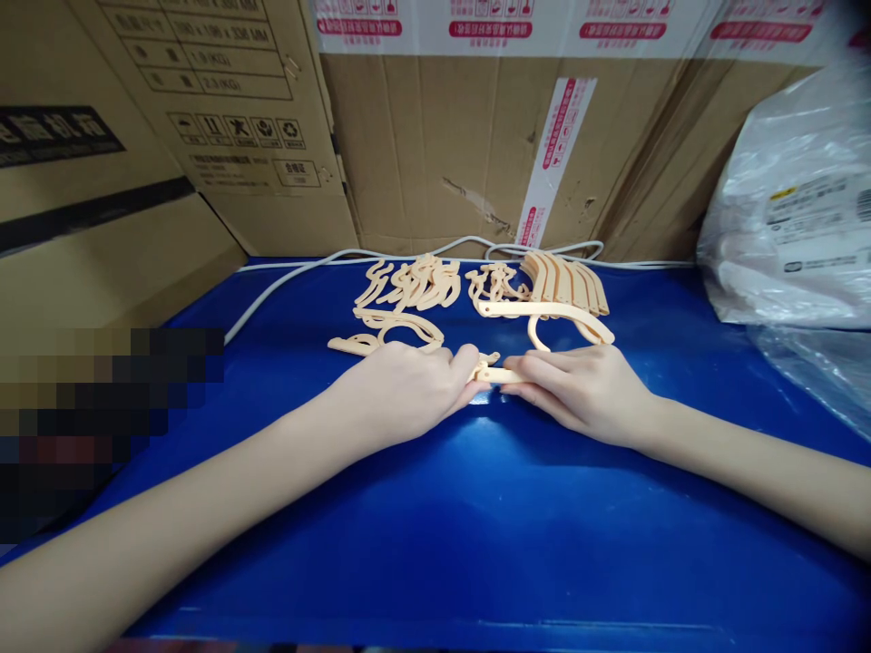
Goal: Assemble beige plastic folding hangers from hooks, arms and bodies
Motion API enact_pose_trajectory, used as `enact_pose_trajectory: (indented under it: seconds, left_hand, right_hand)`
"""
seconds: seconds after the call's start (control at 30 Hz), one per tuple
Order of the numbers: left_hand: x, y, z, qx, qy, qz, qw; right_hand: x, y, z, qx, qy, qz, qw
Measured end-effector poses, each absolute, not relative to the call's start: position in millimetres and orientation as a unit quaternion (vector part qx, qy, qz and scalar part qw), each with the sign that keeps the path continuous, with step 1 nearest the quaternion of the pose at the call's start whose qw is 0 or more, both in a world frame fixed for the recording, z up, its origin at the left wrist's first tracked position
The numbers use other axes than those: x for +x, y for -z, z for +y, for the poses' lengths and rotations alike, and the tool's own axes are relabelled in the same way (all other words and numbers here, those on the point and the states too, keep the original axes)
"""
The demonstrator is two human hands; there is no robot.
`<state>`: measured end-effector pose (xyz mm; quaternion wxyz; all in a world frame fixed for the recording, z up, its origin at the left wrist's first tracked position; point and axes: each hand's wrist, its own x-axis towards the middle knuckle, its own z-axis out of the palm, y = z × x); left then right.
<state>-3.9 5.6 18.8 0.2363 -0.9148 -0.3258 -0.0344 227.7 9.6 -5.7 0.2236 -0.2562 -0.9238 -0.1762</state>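
My left hand (408, 390) and my right hand (578, 385) meet above the blue table, fingers pinched together. Between them they grip a beige plastic folding hanger (500, 375), partly covered by the fingers. Just beyond my right hand lies a curved hanger arm (544, 310) with a hole at its end, and a hook (534, 334) beside it. Behind my left hand rest more curved hanger pieces (408, 319) and a flat piece (352, 344).
Farther back are a pile of hanger parts (425, 283), small hooks (495, 279) and a neat row of hanger arms (564, 283). A white cable (292, 274) runs along the cardboard boxes (435, 145). At right sits a clear plastic bag (803, 209) on the blue table (476, 526).
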Motion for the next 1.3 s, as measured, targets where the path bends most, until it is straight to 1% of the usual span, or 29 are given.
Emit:
enact_pose_trajectory:
  seconds: [0.2, 0.4, 0.6, 0.87, 1.07, 1.3]
  left_hand:
    - [-5.7, -15.2, 5.8, -0.918, 0.058, -0.299, 0.253]
    - [-6.0, -17.0, 5.7, -0.905, 0.112, -0.238, 0.335]
    - [-5.1, -15.9, 7.4, -0.885, 0.122, -0.23, 0.385]
    - [-7.4, -13.9, 10.1, -0.877, 0.12, -0.214, 0.414]
    - [-7.2, -16.4, 10.5, -0.88, 0.153, -0.217, 0.394]
    - [-9.1, -15.4, 10.9, -0.894, 0.169, -0.227, 0.348]
  right_hand:
    - [227.5, 5.9, 9.3, -0.257, 0.172, -0.925, 0.22]
    - [228.2, 6.0, 9.0, -0.261, 0.148, -0.926, 0.231]
    - [227.4, 6.3, 9.3, -0.278, 0.13, -0.926, 0.219]
    - [228.3, 5.6, 13.0, -0.299, 0.022, -0.936, 0.186]
    - [228.2, 6.1, 13.2, -0.294, 0.007, -0.938, 0.182]
    - [226.9, 5.5, 12.9, -0.281, 0.058, -0.938, 0.194]
